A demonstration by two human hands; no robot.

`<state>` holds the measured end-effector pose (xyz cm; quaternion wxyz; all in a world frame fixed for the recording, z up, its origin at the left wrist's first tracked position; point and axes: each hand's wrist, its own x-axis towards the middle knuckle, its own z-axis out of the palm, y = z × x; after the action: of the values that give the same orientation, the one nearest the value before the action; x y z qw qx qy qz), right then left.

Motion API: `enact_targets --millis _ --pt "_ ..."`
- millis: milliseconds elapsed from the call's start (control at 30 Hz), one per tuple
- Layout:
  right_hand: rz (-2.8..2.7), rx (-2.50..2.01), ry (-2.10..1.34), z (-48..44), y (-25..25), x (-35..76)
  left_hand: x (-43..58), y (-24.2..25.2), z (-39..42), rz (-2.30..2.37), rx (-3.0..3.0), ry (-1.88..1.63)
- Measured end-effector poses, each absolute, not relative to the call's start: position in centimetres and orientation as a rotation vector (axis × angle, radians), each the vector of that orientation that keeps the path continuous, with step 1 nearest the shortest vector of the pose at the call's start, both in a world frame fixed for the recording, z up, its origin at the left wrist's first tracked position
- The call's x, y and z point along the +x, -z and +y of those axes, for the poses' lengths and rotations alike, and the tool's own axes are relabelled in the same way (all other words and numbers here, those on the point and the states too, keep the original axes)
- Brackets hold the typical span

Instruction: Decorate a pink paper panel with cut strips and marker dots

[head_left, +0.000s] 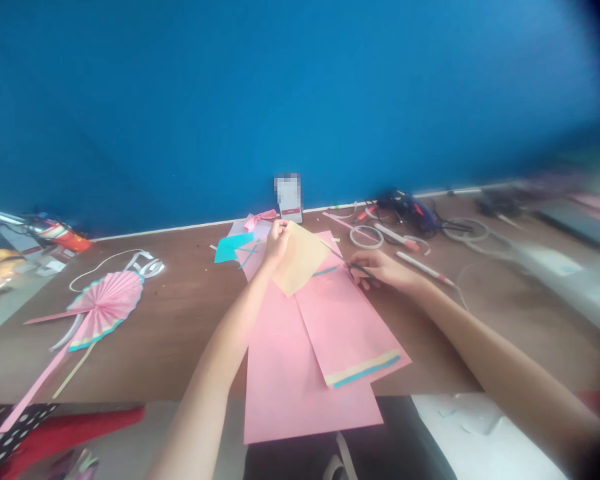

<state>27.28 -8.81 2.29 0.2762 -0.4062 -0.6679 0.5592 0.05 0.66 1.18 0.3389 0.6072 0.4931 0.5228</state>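
Pinched at its upper left corner, a yellow sheet of paper (303, 257) is held up by my left hand (278, 241). My right hand (370, 267) is closed around the handles of a pair of scissors (334, 251), whose thin blades point left at the sheet's right edge. Whether the blades touch the paper I cannot tell. Below lie large pink sheets (280, 373), the upper one with a yellow and blue strip (367, 369) along its near edge. Left of my left hand lie a turquoise paper piece (233, 247) and narrow blue strips (250, 255).
A pleated pink paper fan (107, 303) with pink strips rests on the left of the brown table (190, 353). A phone (289, 197) leans on the blue wall. Rolls of tape (366, 237), a marker (425, 268) and a dark tangled object (410, 212) lie on the right.
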Motion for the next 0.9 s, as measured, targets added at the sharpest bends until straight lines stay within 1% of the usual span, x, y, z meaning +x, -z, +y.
enact_targets --millis 467,900 --pt "-1.724 -1.099 -1.514 -8.8 -2.6 28.0 -0.6 0.4 2.1 1.285 1.604 -1.366" --pt "-1.709 -1.125 -1.509 -9.2 -3.4 27.7 0.0 -0.7 1.2 1.313 1.562 -1.356"
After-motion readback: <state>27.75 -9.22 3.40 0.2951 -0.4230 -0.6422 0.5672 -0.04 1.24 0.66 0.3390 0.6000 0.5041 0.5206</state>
